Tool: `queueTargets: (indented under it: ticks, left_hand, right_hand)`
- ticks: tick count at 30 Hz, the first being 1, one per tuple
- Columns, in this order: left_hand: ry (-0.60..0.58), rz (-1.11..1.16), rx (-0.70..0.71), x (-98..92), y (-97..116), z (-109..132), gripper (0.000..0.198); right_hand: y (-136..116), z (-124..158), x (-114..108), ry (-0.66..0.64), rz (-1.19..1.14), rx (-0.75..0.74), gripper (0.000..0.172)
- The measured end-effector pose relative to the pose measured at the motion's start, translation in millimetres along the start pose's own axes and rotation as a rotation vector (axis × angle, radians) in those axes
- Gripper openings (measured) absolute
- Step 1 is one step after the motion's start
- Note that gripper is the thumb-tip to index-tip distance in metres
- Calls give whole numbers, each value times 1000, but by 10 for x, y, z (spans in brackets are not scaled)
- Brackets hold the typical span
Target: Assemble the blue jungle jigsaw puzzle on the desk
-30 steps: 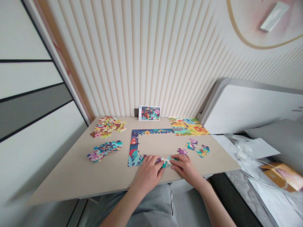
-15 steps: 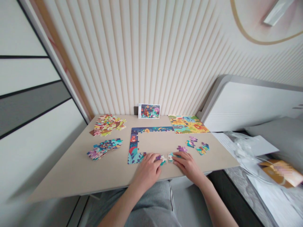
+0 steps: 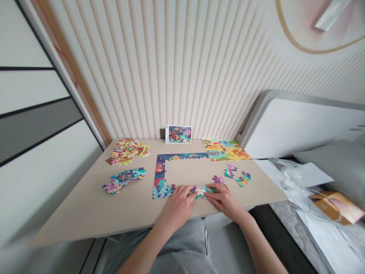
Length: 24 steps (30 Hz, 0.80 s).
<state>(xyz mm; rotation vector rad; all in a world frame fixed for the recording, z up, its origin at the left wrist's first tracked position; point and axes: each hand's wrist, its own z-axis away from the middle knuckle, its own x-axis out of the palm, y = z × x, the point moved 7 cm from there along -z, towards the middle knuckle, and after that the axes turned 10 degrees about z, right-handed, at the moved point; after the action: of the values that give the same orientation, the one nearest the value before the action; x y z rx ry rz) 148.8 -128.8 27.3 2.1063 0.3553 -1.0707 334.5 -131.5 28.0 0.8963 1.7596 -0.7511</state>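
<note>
A partly joined jigsaw border (image 3: 159,179) with an undersea picture lies on the table. My left hand (image 3: 179,201) is over its bottom row, fingers bent and together, gripping that strip and covering part of it. A jigsaw piece (image 3: 203,191) with white and teal on it meets the right end of the strip. My right hand (image 3: 225,199) is closed on this piece, its fingertips hiding the piece's right side. Whether the two parts are fully locked, I cannot tell. Just above my right hand lies a loose purple piece (image 3: 218,179).
Loose pieces (image 3: 228,173) lie to the right, with another small group (image 3: 243,179) beyond. Two piles, one blue-purple (image 3: 124,180) and one red-yellow (image 3: 128,151), occupy the left. A picture card (image 3: 178,134) stands at the wall. An animal puzzle (image 3: 226,150) is at the back right.
My right hand has moved slightly left with the piece, closing the gap to the bottom strip. My left hand stays on the strip.
</note>
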Motion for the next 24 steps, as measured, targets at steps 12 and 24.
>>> queueTargets:
  ticks: [12, 24]
  left_hand:
    - [62, 19, -20, -84, 38, 16, 33]
    - [9, 23, 67, -82, 132, 2, 23]
  right_hand:
    - [-103, -5, -170, 33, 18, 13, 29]
    - [1167, 956, -232, 244, 380, 641, 39]
